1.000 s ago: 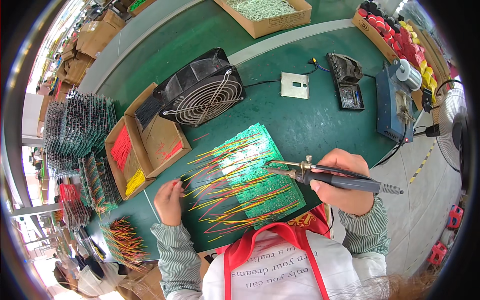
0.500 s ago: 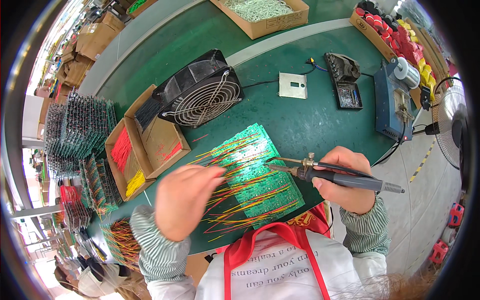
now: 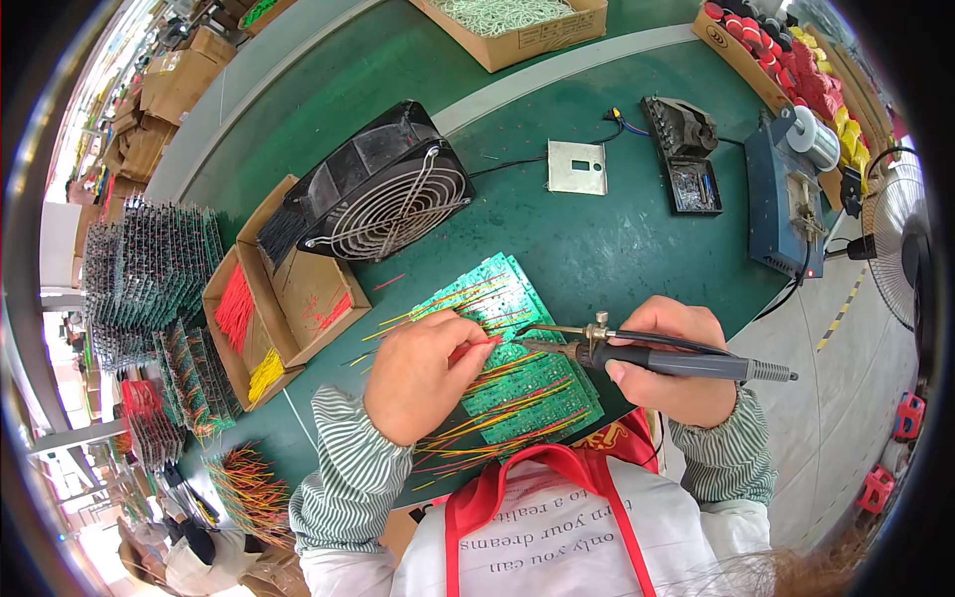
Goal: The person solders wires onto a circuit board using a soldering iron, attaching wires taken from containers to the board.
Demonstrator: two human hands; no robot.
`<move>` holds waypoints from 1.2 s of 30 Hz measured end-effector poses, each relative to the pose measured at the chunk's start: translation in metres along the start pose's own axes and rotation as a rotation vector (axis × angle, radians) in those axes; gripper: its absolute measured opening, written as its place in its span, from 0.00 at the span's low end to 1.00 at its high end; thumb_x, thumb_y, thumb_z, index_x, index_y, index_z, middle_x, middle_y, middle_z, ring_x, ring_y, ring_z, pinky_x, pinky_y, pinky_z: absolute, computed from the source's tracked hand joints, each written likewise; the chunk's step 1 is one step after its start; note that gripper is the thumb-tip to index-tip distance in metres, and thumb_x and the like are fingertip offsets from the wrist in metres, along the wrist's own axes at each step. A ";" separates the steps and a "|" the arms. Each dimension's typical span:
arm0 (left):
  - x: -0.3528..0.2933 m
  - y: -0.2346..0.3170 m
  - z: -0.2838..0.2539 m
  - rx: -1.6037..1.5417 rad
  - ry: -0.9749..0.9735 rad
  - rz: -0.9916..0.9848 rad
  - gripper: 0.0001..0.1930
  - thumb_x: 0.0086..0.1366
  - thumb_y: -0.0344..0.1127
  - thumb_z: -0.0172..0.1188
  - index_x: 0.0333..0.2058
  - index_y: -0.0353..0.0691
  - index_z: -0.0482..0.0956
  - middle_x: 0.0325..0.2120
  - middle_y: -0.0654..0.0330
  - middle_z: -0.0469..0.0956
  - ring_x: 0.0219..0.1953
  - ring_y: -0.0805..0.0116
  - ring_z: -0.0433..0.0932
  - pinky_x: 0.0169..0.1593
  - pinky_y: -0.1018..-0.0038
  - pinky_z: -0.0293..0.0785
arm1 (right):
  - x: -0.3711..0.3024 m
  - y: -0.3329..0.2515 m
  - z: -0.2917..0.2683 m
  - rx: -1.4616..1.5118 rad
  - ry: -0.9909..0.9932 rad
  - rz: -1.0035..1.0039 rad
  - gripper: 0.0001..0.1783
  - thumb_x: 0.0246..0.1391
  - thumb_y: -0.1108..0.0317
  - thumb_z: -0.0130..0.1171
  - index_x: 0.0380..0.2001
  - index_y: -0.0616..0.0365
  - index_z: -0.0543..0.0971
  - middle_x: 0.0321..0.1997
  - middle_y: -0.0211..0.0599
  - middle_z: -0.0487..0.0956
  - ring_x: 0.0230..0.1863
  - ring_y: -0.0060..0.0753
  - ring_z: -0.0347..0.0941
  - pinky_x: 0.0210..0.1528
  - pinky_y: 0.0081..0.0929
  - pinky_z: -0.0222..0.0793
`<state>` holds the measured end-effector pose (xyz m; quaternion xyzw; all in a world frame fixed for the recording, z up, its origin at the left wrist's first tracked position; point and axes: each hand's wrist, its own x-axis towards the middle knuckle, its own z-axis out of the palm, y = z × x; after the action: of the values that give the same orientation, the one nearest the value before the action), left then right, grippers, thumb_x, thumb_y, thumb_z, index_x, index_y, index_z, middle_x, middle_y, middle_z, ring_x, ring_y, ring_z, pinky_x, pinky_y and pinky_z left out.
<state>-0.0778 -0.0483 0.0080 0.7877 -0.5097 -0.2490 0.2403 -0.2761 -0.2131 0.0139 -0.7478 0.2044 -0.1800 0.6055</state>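
Observation:
My right hand (image 3: 678, 360) is closed around a grey soldering iron (image 3: 701, 365), which has a thin solder-feed tube clamped above it. Its tip points left, over a green circuit board panel (image 3: 542, 403) on the bench before me. Close to that tip, my left hand (image 3: 423, 376) pinches the end of a red wire (image 3: 491, 342); most of this wire is hidden by the fingers. Rows of red, yellow and dark wires (image 3: 507, 438) stick out leftward across the panel. Whether the tip touches the board cannot be made out.
A black metal-grilled fan (image 3: 393, 189) stands beyond the panel. Left of it, a cardboard box (image 3: 353, 316) holds cut wires. Stacked boards (image 3: 149, 289) fill the far left. A blue solder feeder (image 3: 781, 194) with a solder spool (image 3: 814, 139) sits at the bench's right edge.
My left hand has moved right from beside the panel to the iron's tip, and a red wire now shows in its fingers. The right hand with the iron has shifted slightly left.

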 end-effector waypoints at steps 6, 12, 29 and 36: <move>0.000 -0.002 -0.001 -0.007 -0.004 0.016 0.06 0.57 0.32 0.63 0.28 0.36 0.78 0.22 0.57 0.74 0.23 0.62 0.73 0.28 0.69 0.68 | 0.003 0.000 0.002 -0.010 -0.012 -0.007 0.08 0.41 0.74 0.64 0.25 0.62 0.74 0.17 0.30 0.76 0.18 0.15 0.70 0.21 0.18 0.64; 0.001 -0.004 -0.002 0.011 -0.017 0.043 0.06 0.57 0.33 0.62 0.28 0.36 0.78 0.22 0.57 0.75 0.24 0.62 0.73 0.29 0.69 0.68 | 0.005 0.000 0.002 -0.047 -0.027 -0.015 0.09 0.40 0.74 0.65 0.25 0.62 0.75 0.17 0.31 0.76 0.18 0.15 0.70 0.21 0.17 0.64; 0.009 0.017 0.004 0.012 0.086 0.090 0.04 0.56 0.31 0.62 0.28 0.37 0.79 0.23 0.57 0.75 0.25 0.61 0.75 0.30 0.69 0.71 | -0.006 -0.005 -0.016 -0.067 0.060 0.003 0.09 0.40 0.74 0.64 0.26 0.63 0.75 0.21 0.30 0.77 0.22 0.14 0.71 0.25 0.16 0.66; 0.016 0.012 0.012 0.016 0.046 0.089 0.05 0.55 0.31 0.62 0.28 0.36 0.78 0.21 0.57 0.74 0.22 0.63 0.74 0.28 0.70 0.69 | -0.003 -0.002 -0.015 -0.044 0.058 0.023 0.09 0.40 0.74 0.64 0.26 0.63 0.75 0.21 0.29 0.77 0.22 0.15 0.70 0.25 0.17 0.66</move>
<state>-0.0876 -0.0692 0.0039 0.7717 -0.5405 -0.2159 0.2563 -0.2866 -0.2234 0.0187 -0.7529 0.2345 -0.1903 0.5847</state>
